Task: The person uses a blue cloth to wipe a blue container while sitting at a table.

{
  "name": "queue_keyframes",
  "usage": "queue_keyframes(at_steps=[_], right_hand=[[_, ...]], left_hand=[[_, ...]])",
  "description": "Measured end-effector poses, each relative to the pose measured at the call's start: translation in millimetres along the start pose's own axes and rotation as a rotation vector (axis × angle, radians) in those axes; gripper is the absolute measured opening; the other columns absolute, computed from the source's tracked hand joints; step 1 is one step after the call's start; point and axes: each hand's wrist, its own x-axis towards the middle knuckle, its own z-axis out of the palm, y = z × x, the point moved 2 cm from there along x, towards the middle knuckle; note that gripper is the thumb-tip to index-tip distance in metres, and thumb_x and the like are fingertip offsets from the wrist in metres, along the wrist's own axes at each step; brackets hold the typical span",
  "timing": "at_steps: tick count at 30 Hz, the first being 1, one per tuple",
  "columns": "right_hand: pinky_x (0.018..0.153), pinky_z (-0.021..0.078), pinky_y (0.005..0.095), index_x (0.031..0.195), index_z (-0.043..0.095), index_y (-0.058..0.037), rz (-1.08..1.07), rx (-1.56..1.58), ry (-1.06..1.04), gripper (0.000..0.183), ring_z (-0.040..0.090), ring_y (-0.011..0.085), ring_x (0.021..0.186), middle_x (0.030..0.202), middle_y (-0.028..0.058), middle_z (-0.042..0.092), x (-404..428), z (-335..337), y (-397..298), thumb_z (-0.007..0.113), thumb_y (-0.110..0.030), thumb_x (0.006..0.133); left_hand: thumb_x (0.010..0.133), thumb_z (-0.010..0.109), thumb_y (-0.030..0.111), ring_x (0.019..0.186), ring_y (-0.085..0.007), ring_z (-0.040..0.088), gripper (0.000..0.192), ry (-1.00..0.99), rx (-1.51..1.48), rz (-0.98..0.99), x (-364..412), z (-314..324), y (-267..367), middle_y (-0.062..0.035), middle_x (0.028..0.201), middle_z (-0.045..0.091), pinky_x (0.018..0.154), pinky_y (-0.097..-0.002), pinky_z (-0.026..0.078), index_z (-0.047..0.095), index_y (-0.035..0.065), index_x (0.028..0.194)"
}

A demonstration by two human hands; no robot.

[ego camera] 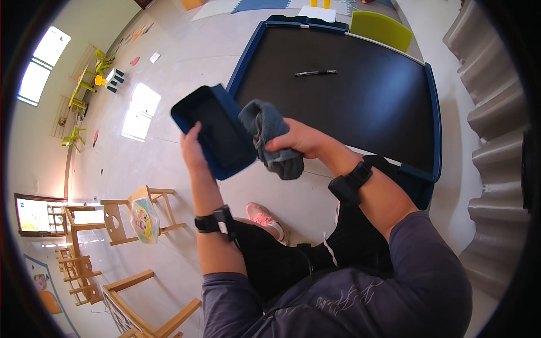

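My left hand (pixel 193 148) grips a dark blue plastic bin (pixel 219 131) by its left wall, the thumb over the rim. The bin is tilted so that its inside faces me, and I see nothing lying in it. A bunched grey-blue cloth (pixel 270 135) is held in my right hand (pixel 296 137), close against the bin's right side; whether they touch I cannot tell. Both are held up at the near left corner of a table with a black top (pixel 359 114) and dark blue edging. On the black top lies a pen (pixel 316 73) with a clear barrel.
A lime-green chair back (pixel 380 31) stands at the table's far side. Dark blue trays (pixel 325 24) hang along the far edge. To my left are wooden chairs (pixel 115 222), one holding a patterned bag (pixel 144 219). A grey curtain (pixel 486 126) hangs on the right.
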Motion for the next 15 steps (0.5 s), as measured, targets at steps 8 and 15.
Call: queue_keyframes(at_steps=[8,15], right_hand=[[0.081,0.0549,0.0350,0.115,0.060,0.0005,-0.140,-0.026,0.182,0.054,0.067,0.0218,0.083,0.095,0.0110,0.068,-1,-23,-25,0.082,-0.010,0.067],[0.078,0.0541,0.0431,0.125,0.047,-0.0006,-0.462,0.477,0.683,0.068,0.066,0.0263,0.092,0.104,0.0126,0.064,-4,-121,-53,0.081,-0.024,0.071]], left_hand=[[0.099,0.036,0.035,0.119,-0.0334,0.057,0.051,0.041,-0.300,-0.137,5,-27,-26,-0.0178,0.134,0.054,0.102,-0.0475,0.046,0.045,-0.0003,0.135],[0.100,0.038,0.049,0.095,-0.0328,0.065,0.048,0.038,0.191,-0.434,-1,-15,-122,-0.0138,0.123,0.056,0.073,-0.0494,0.057,0.044,0.0098,0.127]])
